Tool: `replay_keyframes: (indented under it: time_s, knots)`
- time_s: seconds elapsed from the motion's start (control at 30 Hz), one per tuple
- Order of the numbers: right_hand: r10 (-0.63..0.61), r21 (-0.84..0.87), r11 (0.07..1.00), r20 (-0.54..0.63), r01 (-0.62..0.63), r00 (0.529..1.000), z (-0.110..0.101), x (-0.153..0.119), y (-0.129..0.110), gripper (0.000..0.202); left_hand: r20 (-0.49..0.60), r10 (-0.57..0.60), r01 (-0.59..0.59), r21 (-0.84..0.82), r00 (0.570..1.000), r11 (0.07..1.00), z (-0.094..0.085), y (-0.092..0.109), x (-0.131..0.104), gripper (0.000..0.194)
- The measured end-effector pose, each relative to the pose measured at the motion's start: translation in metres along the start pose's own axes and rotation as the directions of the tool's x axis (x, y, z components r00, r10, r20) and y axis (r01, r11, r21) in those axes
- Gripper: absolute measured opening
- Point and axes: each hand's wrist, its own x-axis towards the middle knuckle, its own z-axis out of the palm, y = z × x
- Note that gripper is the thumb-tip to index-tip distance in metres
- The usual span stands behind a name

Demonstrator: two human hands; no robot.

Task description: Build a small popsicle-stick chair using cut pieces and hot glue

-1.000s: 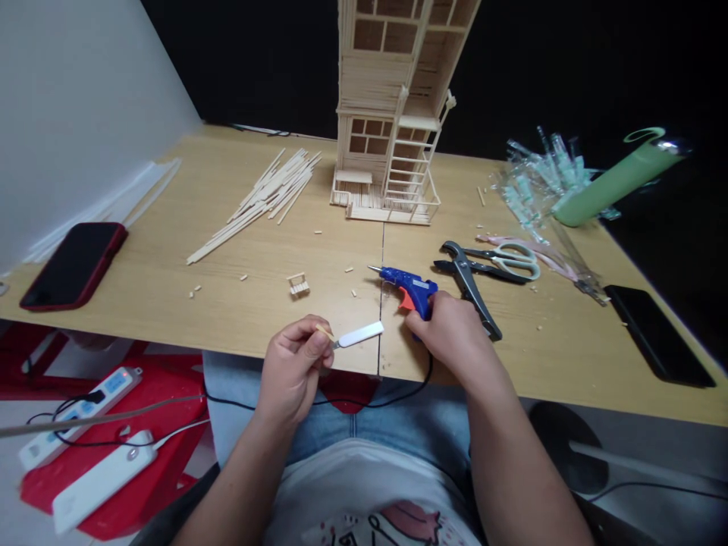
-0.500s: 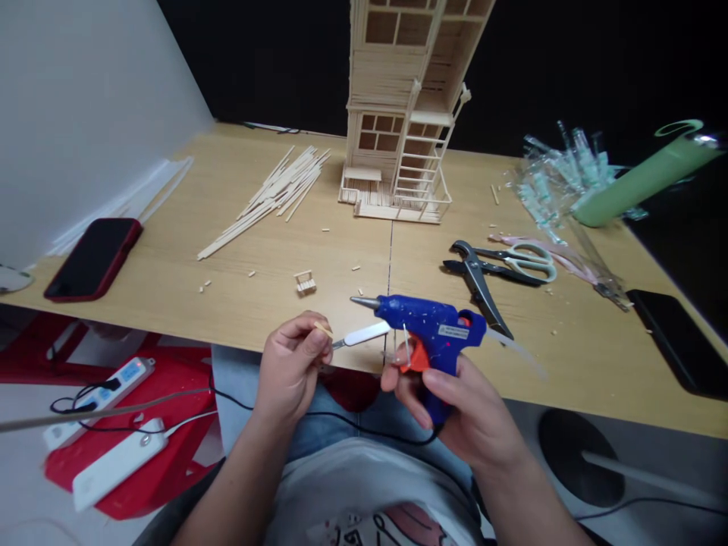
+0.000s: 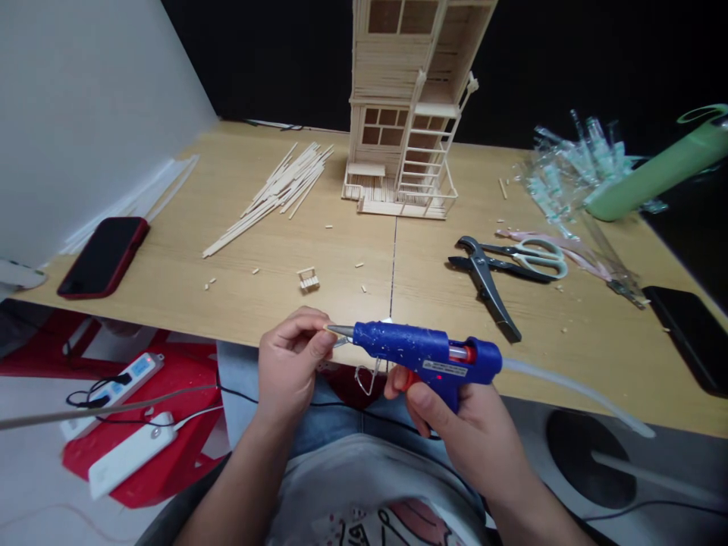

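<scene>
My left hand (image 3: 293, 355) is closed in a pinch on a small wooden stick, mostly hidden by the fingertips. In my right hand (image 3: 455, 425) is a blue hot glue gun (image 3: 401, 341), with fingers at its orange trigger. Its metal nozzle points left and meets the pinched fingertips, at or very near the stick. From the gun's back end sticks out a long translucent glue stick (image 3: 580, 388). Behind the gun, a white-handled tool at the table edge is mostly covered. A tiny wooden bench (image 3: 308, 280) stands on the table just beyond my left hand.
A wooden stick model house (image 3: 381, 72) rises at the back, with a pile of thin sticks (image 3: 278, 189) to its left. On the right lie pliers (image 3: 486, 284), scissors (image 3: 538, 258) and a black phone (image 3: 688, 337). A red-edged phone (image 3: 103, 256) lies left; power strips (image 3: 119, 387) sit below.
The glue gun has moved down and left and levelled out, bringing its nozzle to the left fingertips. More of its glue stick shows, and the white-handled tool is now mostly covered.
</scene>
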Motion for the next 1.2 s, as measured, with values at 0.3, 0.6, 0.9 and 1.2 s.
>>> replay_keyframes:
  time_s: [0.3, 0.6, 0.9, 1.2]
  knots:
    - [0.0, -0.112, 0.994, 0.0, 0.0, 1.0, -0.0041, -0.0003, 0.0025, 0.027, -0.002, 0.033, -0.033, 0.06, 0.999, 0.998, -0.0043, -0.002, -0.0006, 0.012]
    - [-0.024, -0.137, 0.99, -0.013, 0.022, 1.0, -0.0016, 0.0007, 0.003, 0.024, -0.005, 0.073, -0.072, 0.084, 0.997, 0.994, -0.0053, -0.0008, -0.0014, 0.01]
    - [-0.054, -0.187, 0.981, -0.035, 0.047, 0.998, -0.0025, -0.0048, 0.0031, 0.025, 0.017, 0.099, -0.1, 0.026, 0.995, 0.995, -0.0057, -0.0004, -0.0024, 0.004]
    - [-0.033, -0.174, 0.984, -0.04, 0.025, 0.999, -0.0004, -0.0061, 0.0071, 0.025, -0.001, 0.093, -0.093, -0.05, 0.996, 0.994, -0.0057, -0.0011, -0.0014, 0.008]
